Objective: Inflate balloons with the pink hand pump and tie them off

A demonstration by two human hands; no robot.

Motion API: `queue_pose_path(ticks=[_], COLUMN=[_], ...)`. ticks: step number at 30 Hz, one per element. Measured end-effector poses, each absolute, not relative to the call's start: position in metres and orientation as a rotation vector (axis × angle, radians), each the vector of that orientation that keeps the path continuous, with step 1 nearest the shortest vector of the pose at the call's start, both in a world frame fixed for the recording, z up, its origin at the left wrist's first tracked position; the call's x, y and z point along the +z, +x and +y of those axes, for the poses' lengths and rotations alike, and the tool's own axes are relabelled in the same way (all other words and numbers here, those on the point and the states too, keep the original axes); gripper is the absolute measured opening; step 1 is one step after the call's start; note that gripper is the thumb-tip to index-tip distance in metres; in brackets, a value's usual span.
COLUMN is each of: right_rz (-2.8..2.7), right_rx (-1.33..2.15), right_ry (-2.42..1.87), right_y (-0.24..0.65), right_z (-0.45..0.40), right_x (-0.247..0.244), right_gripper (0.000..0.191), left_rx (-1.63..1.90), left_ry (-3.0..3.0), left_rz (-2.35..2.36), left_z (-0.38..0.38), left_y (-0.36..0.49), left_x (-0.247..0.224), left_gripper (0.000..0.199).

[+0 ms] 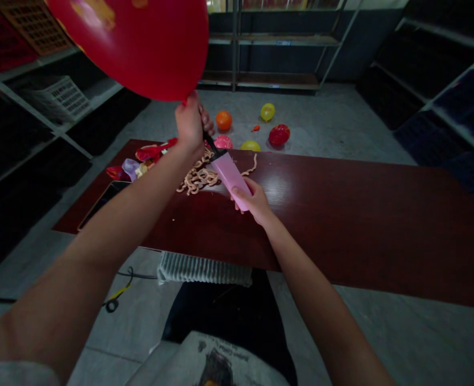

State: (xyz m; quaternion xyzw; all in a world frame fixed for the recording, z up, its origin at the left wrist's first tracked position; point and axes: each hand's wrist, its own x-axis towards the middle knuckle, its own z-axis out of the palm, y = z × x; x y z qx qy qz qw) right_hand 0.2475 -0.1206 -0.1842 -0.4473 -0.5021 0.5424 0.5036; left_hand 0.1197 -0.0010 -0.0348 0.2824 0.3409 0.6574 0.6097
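Note:
A large inflated red balloon [148, 48] with gold patches fills the upper left. My left hand [192, 123] is closed round the balloon's neck and the black end of a pink hand balloon pump [229, 174]; its fingers partly hide where the two meet. Lower down, my right hand [255, 201] is wrapped round the pump's pink barrel, holding it tilted above the dark red table [361, 214]. Beneath the pump lies a tangle of beige twisted strands [199, 177]. Limp balloons [150, 153] in red, purple and other colours are heaped beside it.
A dark flat tablet-like thing [104, 201] lies at the table's left end. Several inflated balloons, among them an orange one [223, 120] and a red one [279, 135], rest on the floor beyond. A ribbed white radiator [205, 269] stands under the near edge. Shelves [277, 80] surround the area.

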Motion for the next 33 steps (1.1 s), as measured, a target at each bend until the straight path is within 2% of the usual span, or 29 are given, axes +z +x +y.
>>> queue_pose_path(ticks=[5, 17, 25, 33], right_rz=[-1.216, -1.289, -1.331, -1.335], right_rx=[1.351, 1.259, 1.246, 1.235], right_ry=[-1.104, -1.187, -1.256, -1.277], right_y=[0.247, 0.243, 0.241, 0.239], right_z=[-0.121, -0.121, -0.124, -0.125], right_x=[-0.182, -0.187, -0.183, -0.183], right_gripper=[0.063, 0.069, 0.079, 0.079], left_rx=[1.539, 1.615, 1.664, 1.776], left_ry=[0.512, 0.343, 0.312, 0.389], left_rz=[0.846, 0.83, 0.799, 0.887], left_z=[-0.013, 0.003, 0.012, 0.019], left_y=[0.118, 0.078, 0.045, 0.004], left_x=[-0.068, -0.093, -0.071, -0.022], left_gripper=[0.043, 0.042, 0.039, 0.04])
